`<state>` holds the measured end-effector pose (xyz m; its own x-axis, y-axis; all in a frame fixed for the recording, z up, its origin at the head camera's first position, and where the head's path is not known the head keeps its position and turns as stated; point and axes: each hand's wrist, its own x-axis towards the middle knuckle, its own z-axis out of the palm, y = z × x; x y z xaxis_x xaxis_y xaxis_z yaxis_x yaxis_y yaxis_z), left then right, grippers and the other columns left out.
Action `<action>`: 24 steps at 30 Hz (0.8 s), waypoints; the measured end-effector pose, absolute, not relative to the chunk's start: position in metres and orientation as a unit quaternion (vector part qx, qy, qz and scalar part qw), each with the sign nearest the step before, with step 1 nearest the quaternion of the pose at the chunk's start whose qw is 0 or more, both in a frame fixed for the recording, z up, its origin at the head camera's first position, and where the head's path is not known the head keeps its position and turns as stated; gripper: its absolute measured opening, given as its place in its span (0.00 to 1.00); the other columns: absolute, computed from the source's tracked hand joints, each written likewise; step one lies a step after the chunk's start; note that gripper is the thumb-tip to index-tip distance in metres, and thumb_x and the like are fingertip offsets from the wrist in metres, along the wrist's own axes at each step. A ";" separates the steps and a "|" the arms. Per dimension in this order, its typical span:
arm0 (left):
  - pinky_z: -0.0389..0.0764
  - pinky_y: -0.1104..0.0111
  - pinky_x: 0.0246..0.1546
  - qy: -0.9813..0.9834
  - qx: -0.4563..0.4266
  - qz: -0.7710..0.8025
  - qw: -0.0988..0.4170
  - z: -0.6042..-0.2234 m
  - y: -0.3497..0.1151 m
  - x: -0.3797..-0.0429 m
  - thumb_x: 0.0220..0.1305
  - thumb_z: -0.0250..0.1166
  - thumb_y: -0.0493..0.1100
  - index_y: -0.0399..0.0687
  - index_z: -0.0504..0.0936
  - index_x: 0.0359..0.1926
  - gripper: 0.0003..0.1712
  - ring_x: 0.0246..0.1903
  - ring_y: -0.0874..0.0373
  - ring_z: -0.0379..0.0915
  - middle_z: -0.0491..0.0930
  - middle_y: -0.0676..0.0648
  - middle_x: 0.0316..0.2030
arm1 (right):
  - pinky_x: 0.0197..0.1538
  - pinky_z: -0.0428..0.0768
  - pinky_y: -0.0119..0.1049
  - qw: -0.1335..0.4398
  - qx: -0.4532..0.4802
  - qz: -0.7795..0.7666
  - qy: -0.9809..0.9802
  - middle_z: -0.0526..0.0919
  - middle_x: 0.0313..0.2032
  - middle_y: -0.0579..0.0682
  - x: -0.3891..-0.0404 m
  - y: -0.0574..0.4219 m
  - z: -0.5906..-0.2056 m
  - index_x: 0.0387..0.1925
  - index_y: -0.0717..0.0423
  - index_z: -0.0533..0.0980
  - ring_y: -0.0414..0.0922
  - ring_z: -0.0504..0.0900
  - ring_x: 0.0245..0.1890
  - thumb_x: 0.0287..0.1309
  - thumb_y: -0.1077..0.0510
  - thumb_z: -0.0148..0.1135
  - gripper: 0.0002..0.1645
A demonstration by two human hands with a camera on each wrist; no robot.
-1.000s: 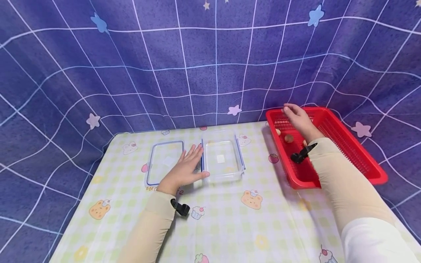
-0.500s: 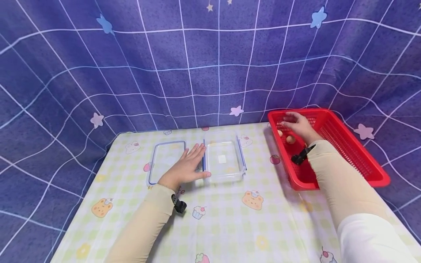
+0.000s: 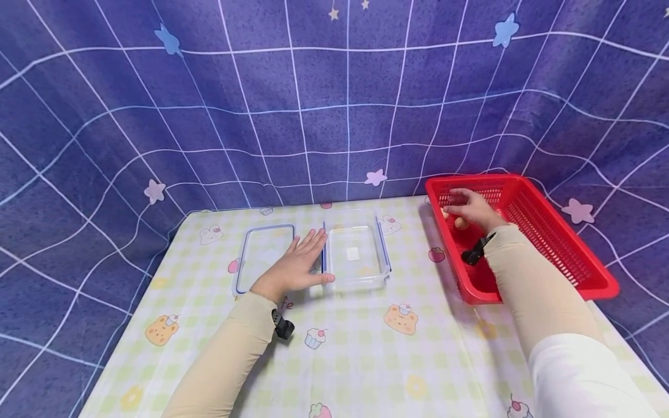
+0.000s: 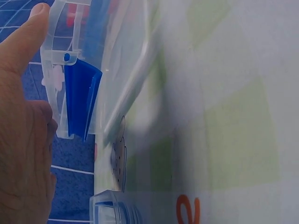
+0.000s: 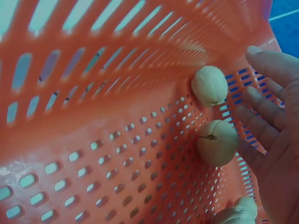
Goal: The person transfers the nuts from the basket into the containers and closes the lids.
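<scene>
My left hand (image 3: 295,267) rests with spread, straight fingers against the left side of a clear plastic food container (image 3: 358,283). In the left wrist view, a blue side latch (image 4: 82,100) hangs down next to the fingers. Inside a red perforated basket (image 3: 456,273) is my right hand (image 3: 474,210), its fingers apart and slightly bent. Close to its fingertips in the right wrist view lie two walnuts (image 5: 217,143), one behind the other. A third walnut (image 5: 239,212) is partly cut off at the bottom of that view. Nothing sits between the right fingers and thumb.
A clear lid (image 3: 242,255) with a blue seal lies flat left of the container, partly behind the left hand. A checked cloth (image 3: 360,371) with cartoon prints covers the table. Behind it hangs a blue curtain (image 3: 324,133) with a white grid.
My right hand has lowered from above the basket's back rim down into it, toward the walnuts. The left hand stays in place at the container.
</scene>
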<state>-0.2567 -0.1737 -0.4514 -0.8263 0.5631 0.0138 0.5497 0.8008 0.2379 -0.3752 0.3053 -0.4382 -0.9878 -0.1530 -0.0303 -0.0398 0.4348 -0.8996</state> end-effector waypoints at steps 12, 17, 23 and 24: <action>0.36 0.47 0.77 0.948 0.293 0.118 0.044 -0.448 -0.174 -0.256 0.65 0.55 0.75 0.44 0.39 0.81 0.61 0.79 0.50 0.28 0.38 0.44 0.81 | 0.27 0.80 0.31 0.101 -0.055 -0.554 0.824 0.68 0.62 0.70 -0.383 0.306 -0.454 0.71 0.71 0.56 0.36 0.73 0.21 0.68 0.64 0.61 0.37; 0.36 0.47 0.77 0.949 0.295 0.106 0.039 -0.445 -0.174 -0.254 0.65 0.55 0.75 0.43 0.40 0.81 0.61 0.79 0.48 0.30 0.39 0.43 0.81 | 0.27 0.78 0.30 0.096 -0.059 -0.546 0.830 0.70 0.59 0.71 -0.383 0.305 -0.456 0.69 0.72 0.59 0.36 0.73 0.21 0.67 0.65 0.61 0.35; 0.38 0.44 0.76 0.949 0.298 0.097 0.027 -0.445 -0.174 -0.254 0.63 0.53 0.77 0.43 0.41 0.81 0.62 0.79 0.46 0.32 0.41 0.43 0.80 | 0.26 0.77 0.29 0.089 -0.069 -0.533 0.838 0.72 0.57 0.72 -0.386 0.305 -0.461 0.67 0.74 0.62 0.36 0.74 0.23 0.66 0.67 0.61 0.32; 0.38 0.44 0.76 0.950 0.297 0.097 0.027 -0.444 -0.173 -0.254 0.63 0.53 0.77 0.43 0.41 0.81 0.62 0.79 0.46 0.33 0.41 0.43 0.80 | 0.26 0.77 0.29 0.087 -0.070 -0.531 0.840 0.72 0.56 0.72 -0.386 0.305 -0.461 0.67 0.74 0.62 0.36 0.74 0.22 0.66 0.67 0.61 0.32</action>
<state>-0.2541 -0.1734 -0.4444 -0.8223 0.5691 0.0056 0.5584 0.8049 0.2008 -0.3860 0.3054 -0.4612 -0.9749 -0.2103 -0.0724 -0.0247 0.4255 -0.9046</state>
